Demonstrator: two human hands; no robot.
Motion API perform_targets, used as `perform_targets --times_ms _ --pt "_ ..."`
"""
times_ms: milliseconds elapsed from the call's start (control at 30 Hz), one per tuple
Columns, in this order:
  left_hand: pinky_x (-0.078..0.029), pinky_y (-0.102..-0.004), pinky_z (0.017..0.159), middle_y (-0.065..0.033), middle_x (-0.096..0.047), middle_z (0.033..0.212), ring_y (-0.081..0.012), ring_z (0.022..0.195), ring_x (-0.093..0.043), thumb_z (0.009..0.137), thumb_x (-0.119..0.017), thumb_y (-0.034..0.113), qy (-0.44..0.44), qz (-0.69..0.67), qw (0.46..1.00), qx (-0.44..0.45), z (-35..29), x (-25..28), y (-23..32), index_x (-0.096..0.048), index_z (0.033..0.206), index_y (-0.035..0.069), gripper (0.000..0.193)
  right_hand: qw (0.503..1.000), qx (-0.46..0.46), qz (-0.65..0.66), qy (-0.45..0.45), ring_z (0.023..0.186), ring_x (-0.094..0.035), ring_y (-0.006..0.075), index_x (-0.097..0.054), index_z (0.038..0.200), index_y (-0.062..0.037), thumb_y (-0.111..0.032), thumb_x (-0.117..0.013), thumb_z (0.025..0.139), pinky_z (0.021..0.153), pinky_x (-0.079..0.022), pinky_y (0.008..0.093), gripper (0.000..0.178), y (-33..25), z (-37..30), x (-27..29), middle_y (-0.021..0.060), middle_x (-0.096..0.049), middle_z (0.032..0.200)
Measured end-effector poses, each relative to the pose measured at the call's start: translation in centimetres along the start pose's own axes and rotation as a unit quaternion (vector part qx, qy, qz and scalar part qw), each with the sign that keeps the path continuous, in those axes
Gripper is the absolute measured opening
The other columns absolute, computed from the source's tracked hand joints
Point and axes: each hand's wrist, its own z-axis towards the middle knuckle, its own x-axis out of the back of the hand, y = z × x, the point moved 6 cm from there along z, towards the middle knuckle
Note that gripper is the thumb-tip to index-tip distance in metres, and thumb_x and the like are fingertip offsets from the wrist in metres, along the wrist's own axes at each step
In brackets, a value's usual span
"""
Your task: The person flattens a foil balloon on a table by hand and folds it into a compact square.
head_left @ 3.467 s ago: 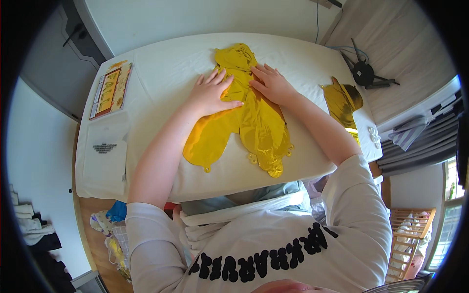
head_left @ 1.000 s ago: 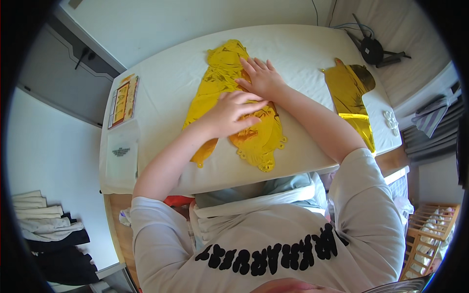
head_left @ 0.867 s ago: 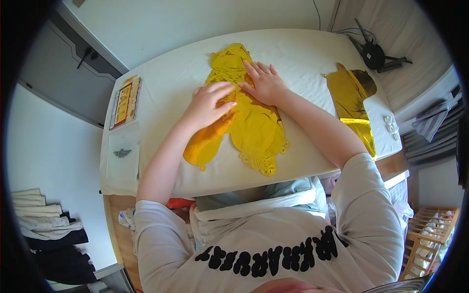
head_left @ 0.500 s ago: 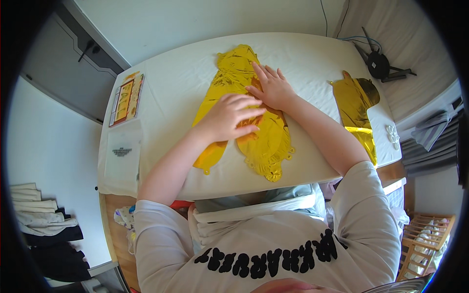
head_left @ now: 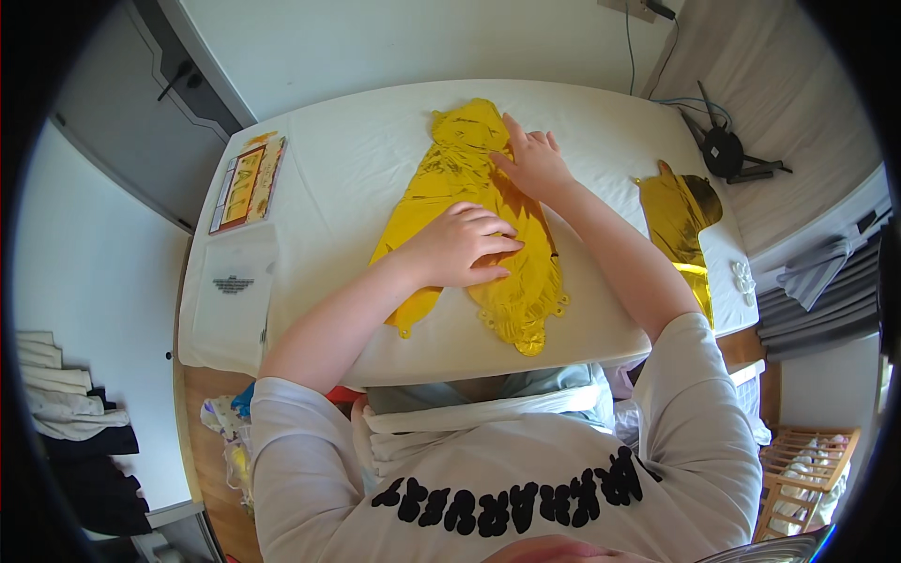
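Left hand (head_left: 462, 246), open and loosely curved, and right hand (head_left: 535, 167), open too, lie over the gold foil shape (head_left: 460, 178) spread on the white-covered table (head_left: 328, 169); likely light, slippery and easily creased, it suits a gentle pinch at its small near-edge tabs (head_left: 404, 332).

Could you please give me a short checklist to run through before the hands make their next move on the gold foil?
1. Central gold foil lies wholly on the white-covered table: ok.
2. Foil smooth throughout: not ok; creases show, especially toward its far end.
3. Right hand at the foil's upper right edge: ok.
4. Left hand pressing on the foil: cannot tell; it is over the foil, but contact underneath is hidden.
5. Second gold foil piece apart from the central one: ok, at the table's right.
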Motion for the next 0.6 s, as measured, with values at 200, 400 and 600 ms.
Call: perform_targets --times_ms 200,400,600 --pt "-0.039 -0.0448 0.113 -0.0046 -0.069 0.129 -0.0249 0.123 -0.061 0.091 -0.073 0.040 0.006 -0.003 1.000 -0.006 -0.1 -0.1 0.1 -0.074 0.126 0.017 0.042 0.995 0.018 -0.023 0.094 0.137 -0.051 0.0352 -0.027 0.162 -0.0096 -0.046 -0.056 0.104 0.123 -0.030 0.0557 0.075 0.1 0.7 -0.9 0.0132 -0.068 0.130" --pt "-0.038 -0.0455 0.114 -0.0054 -0.068 0.130 -0.0254 0.124 -0.061 0.091 -0.072 0.041 0.004 -0.007 1.000 -0.004 -0.2 -0.2 -0.1 -0.073 0.127 0.016 0.043 0.998 0.003 -0.026 0.057 0.140 -0.049 0.0351 -0.028 0.163 -0.0108 -0.051 -0.053 0.104 0.124 -0.028 0.0565 0.076 -0.1 0.3 -1.2 0.0139 -0.064 0.138" --pt "-0.038 -0.0454 0.114 -0.0049 -0.068 0.129 -0.0244 0.124 -0.061 0.092 -0.071 0.044 0.011 0.014 1.000 -0.007 0.1 -0.3 -0.2 -0.074 0.126 0.017 0.043 0.996 0.032 -0.032 0.082 0.144 -0.044 0.0350 -0.029 0.164 -0.0115 -0.062 -0.044 0.104 0.124 -0.024 0.0592 0.079 0.1 0.0 -1.5 0.0126 -0.055 0.151"
